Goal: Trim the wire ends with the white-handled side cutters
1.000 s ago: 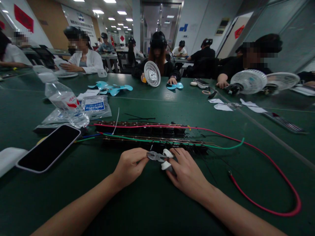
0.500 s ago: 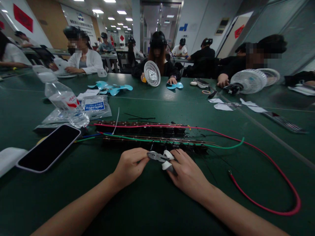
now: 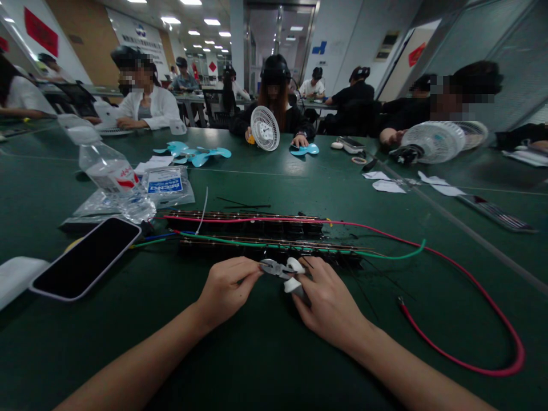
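My right hand (image 3: pixel 327 297) is closed around small cutting pliers (image 3: pixel 274 268) with white and grey handles. Their metal jaws point left, toward my left hand (image 3: pixel 229 288), whose thumb and fingertips are pinched together at the tip of the jaws. Whatever those fingertips hold is hidden. Just beyond both hands lie two long black strips (image 3: pixel 257 251) side by side, with thin copper-coloured wires along them. A green wire (image 3: pixel 387 256) runs along the nearer strip, and a red wire (image 3: pixel 368 227) crosses the farther one. A pale cable tie (image 3: pixel 202 211) sticks up at their left part.
Left of the strips are a phone (image 3: pixel 88 260), a clear bottle (image 3: pixel 113 177) and a plastic bag (image 3: pixel 169 184). The red wire loops round at right. Dark offcuts (image 3: pixel 244 204) lie behind the strips. Across the green table, people handle white fans (image 3: pixel 265 128) near blue blades (image 3: pixel 209 155).
Both my hands and the pliers have shifted slightly to the right. At far right, a co-worker's hand has moved closer to a fan. The strips and wires have stayed put.
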A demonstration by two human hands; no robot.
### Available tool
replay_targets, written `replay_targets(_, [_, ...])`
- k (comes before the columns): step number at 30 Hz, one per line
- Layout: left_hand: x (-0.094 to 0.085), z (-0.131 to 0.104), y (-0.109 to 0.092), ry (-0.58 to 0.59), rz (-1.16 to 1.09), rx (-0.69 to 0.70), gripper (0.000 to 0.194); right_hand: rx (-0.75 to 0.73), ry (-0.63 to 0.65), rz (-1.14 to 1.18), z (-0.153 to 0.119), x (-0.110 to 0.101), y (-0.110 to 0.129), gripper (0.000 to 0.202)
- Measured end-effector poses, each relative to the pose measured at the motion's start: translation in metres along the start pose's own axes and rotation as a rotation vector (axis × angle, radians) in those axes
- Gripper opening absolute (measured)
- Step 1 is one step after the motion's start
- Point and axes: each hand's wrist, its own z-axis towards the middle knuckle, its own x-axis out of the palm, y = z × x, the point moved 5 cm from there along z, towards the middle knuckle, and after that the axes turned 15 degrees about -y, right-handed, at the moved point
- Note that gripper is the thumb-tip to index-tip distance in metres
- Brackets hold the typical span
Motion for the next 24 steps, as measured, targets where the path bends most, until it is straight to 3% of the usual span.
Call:
replay_targets(4, [-0.0007, -0.0005, 0.0014, -0.016, -0.028, -0.011, 0.017, -0.020, 0.006, -0.009, 0.0011, -0.0003, 0.0019, 0.024])
replay_targets(24, [-0.0006, -0.0010, 0.0003, -0.004, -0.034, -0.002, 0.018, -0.040, 0.033, -0.024, -0.0002, 0.0031, 0.0013, 0.024])
